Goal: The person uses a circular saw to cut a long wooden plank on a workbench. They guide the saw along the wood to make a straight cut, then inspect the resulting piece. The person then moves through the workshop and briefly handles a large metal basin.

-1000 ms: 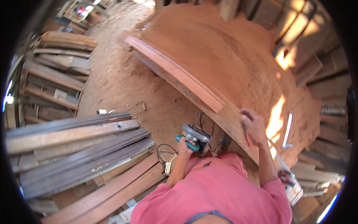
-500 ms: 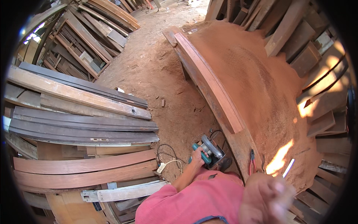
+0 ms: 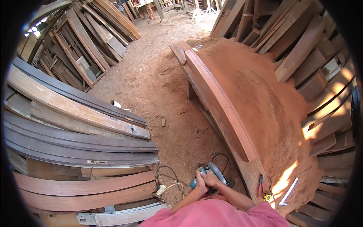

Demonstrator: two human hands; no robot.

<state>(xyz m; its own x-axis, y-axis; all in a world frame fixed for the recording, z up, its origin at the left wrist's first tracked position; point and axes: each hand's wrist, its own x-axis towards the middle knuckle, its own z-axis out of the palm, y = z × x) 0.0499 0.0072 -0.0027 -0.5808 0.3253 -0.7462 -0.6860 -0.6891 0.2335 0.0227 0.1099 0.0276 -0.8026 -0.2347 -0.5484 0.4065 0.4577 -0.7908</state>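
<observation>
Evidently, the left hand [image 3: 201,183] and right hand [image 3: 211,178] close together on the teal-handled circular saw [image 3: 220,173], held low before the body, probably to steady its weight. Pliers [image 3: 261,185] and a yellow tape measure [image 3: 267,197] sit handily at the near end of the bench [image 3: 252,174]. Beyond, 1 reddish board [image 3: 223,108] lies lengthwise, supported by it; farther off, planks [image 3: 304,45] lean, presumably saving floor space.
</observation>
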